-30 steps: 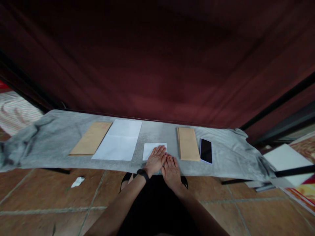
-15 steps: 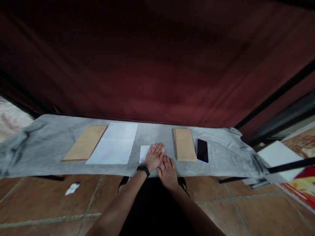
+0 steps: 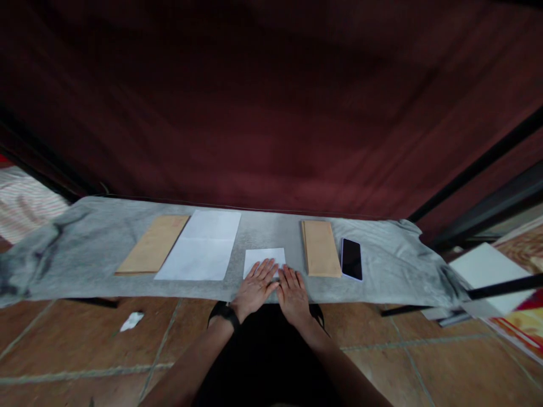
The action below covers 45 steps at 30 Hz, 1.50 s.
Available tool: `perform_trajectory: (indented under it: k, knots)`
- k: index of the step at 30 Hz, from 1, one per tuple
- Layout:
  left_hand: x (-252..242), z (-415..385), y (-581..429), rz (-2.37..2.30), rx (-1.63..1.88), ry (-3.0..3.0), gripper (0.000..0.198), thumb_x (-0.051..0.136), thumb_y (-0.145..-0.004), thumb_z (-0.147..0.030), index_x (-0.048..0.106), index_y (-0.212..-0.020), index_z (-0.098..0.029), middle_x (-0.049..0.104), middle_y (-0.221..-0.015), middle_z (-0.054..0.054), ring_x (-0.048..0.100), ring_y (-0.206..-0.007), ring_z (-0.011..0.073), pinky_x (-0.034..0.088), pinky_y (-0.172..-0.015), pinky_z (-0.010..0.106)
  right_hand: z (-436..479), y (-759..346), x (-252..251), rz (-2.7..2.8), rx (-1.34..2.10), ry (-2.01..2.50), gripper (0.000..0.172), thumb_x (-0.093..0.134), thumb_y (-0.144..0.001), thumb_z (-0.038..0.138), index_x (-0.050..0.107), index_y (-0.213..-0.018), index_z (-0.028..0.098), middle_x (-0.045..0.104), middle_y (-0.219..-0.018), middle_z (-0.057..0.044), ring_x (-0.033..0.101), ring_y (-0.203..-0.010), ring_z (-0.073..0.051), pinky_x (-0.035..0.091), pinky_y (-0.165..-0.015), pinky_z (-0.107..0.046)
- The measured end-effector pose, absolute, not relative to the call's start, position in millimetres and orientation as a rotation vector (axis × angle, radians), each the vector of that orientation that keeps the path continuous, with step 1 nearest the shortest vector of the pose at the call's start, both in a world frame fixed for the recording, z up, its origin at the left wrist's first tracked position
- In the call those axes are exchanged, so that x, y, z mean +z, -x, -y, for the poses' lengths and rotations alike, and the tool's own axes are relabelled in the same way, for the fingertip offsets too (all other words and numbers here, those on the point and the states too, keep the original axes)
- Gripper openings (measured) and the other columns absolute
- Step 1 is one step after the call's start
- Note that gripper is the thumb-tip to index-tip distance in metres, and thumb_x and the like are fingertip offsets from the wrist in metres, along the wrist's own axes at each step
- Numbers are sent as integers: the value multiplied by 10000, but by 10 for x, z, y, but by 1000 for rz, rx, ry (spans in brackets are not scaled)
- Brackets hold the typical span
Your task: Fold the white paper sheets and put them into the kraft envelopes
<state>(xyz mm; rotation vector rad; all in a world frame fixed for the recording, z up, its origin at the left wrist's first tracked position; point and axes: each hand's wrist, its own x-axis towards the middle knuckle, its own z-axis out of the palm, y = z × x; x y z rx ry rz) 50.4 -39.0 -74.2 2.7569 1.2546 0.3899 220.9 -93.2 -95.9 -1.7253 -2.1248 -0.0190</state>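
Observation:
A small folded white paper (image 3: 263, 257) lies on the grey cloth (image 3: 85, 249) in front of me. My left hand (image 3: 254, 288), with a black band on its wrist, lies flat with spread fingers on the paper's near edge. My right hand (image 3: 292, 294) lies flat beside it, fingertips touching the paper's near right corner. Neither hand grips anything.
Left of the paper lie a large white sheet (image 3: 201, 246) and a brown envelope (image 3: 155, 243). To the right lie another brown envelope (image 3: 320, 249) and a black phone (image 3: 352, 259). A dark red curtain hangs behind. A paper scrap (image 3: 132, 321) lies on the tiled floor.
Both hands have slid back toward me along the small paper, uncovering more of it. The left hand moved furthest, from the paper's middle to its near edge.

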Motion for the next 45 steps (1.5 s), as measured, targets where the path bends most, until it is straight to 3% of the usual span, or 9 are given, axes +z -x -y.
perform_trajectory:
  k: [5,13,20,27,34,40,45]
  knots:
    - [-753,516,-288,-1345,410,-2743,578,372,-992,-507,375,-1505,-242,307,-1597,90,260,-1479,239,258,-1200,452,779,-2246,-859,2111,134,1757,440,312,-1039,276,514,-1412,161,486,-1485,-83,421,-1385,-219,240,-1177,-437]
    - [-756,493,-300,-1460,408,-2667,538,320,-1013,-443,421,-1481,-197,336,-1581,111,277,-1472,249,278,-1194,451,384,-2323,-836,2267,141,1773,458,353,-1035,324,410,-1485,263,343,-1570,-24,324,-1445,-226,204,-1194,-457]
    - [-735,264,-549,-1526,241,-2576,523,260,-1021,-377,422,-1476,-173,354,-1573,96,280,-1471,239,244,-1196,473,336,-2350,-859,2255,110,1778,474,356,-1034,330,380,-1501,257,315,-1581,-39,295,-1458,-238,187,-1200,-475]
    - [-782,98,-612,-1837,279,-2511,575,266,-1011,-416,377,-1500,-134,316,-1584,133,235,-1483,296,186,-1196,517,353,-2370,-855,2208,129,1742,458,375,-1025,329,442,-1468,234,372,-1558,-42,326,-1442,-232,191,-1203,-462]
    - [-850,134,-566,-1893,310,-2522,584,282,-1003,-418,352,-1515,-145,337,-1577,118,232,-1484,296,183,-1197,518,216,-2297,-835,2182,157,1672,426,353,-1031,281,508,-1416,187,468,-1501,-69,380,-1411,-203,192,-1207,-445]
    - [-843,126,-565,-1874,288,-2528,578,288,-1002,-410,342,-1520,-158,331,-1581,115,229,-1486,287,201,-1191,513,98,-2113,-854,2260,150,1747,476,365,-1031,325,407,-1487,194,327,-1577,-90,291,-1460,-247,183,-1197,-474]
    - [-880,124,-547,-1913,313,-2509,636,292,-996,-459,331,-1516,-94,316,-1578,172,251,-1479,293,222,-1189,481,127,-2150,-893,2230,165,1846,541,332,-1035,390,321,-1528,168,266,-1598,-91,243,-1478,-243,130,-1208,-463]
